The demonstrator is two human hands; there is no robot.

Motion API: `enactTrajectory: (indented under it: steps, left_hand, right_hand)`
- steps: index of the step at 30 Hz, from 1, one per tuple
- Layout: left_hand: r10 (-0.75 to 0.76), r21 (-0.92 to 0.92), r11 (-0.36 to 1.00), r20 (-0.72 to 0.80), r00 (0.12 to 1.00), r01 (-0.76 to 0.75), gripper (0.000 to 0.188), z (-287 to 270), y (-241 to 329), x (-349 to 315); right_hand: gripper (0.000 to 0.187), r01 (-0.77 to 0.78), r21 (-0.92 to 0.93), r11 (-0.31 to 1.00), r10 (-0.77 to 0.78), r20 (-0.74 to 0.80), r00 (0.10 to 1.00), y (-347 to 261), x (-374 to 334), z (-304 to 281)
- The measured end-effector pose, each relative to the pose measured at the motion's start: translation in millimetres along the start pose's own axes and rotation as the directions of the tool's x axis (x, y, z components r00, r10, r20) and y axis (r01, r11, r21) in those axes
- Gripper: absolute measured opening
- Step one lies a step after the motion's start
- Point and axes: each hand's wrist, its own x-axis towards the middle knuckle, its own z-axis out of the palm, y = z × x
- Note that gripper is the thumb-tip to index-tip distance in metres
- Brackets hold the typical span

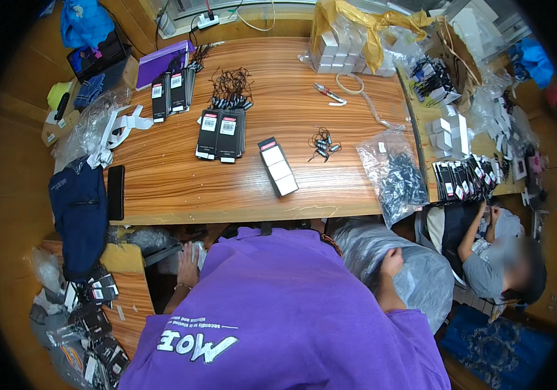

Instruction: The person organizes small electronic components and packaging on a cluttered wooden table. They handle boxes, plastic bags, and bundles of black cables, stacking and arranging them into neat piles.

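Below the table's front edge, my left hand [187, 266] has its fingers stretched out, beside a bit of clear plastic and an open drawer-like gap. My right hand [391, 262] is curled closed against a large grey plastic bag [415, 279]; whether it grips the plastic is hidden. On the table [181, 188] lies a narrow black box with white labels [277, 168]. Behind it are stacks of black tagged cards [220, 135] with a bundle of black cords [231, 88]. A small heap of black corded tags [324, 144] lies to the right.
A clear bag of black pieces [400, 182] overhangs the front right edge. White boxes [330, 55] stand at the back. A black phone [116, 193] and dark blue cloth [77, 208] lie left. At right, another person [490, 266] handles black cards [464, 179].
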Motion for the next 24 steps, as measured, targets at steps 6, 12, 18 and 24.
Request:
enactTrajectory:
  steps: [6,12,18,24]
  left_hand:
    - [-0.061,-0.028,0.998,0.055,0.997,0.062,0.052,7.4,-55.5,11.8]
    - [-0.128,-0.078,0.986,0.2,0.971,0.146,0.05,58.6,-92.7,0.1]
    - [-0.208,-0.13,0.959,0.289,0.934,0.253,0.049,101.6,-106.5,-37.1]
    - [-0.191,-0.169,0.953,0.306,0.933,0.25,0.048,120.7,-103.3,-28.7]
  right_hand:
    - [0.029,-0.392,0.158,0.906,0.42,-0.439,0.794,34.3,47.3,-60.3]
    - [0.032,-0.594,0.262,0.76,0.579,-0.688,0.438,129.8,150.3,-218.0]
    - [0.029,-0.276,0.729,0.626,0.528,-0.136,0.838,41.7,146.0,-226.2]
    - [0.026,-0.341,0.836,0.43,0.232,0.263,0.936,-44.8,124.8,-199.6]
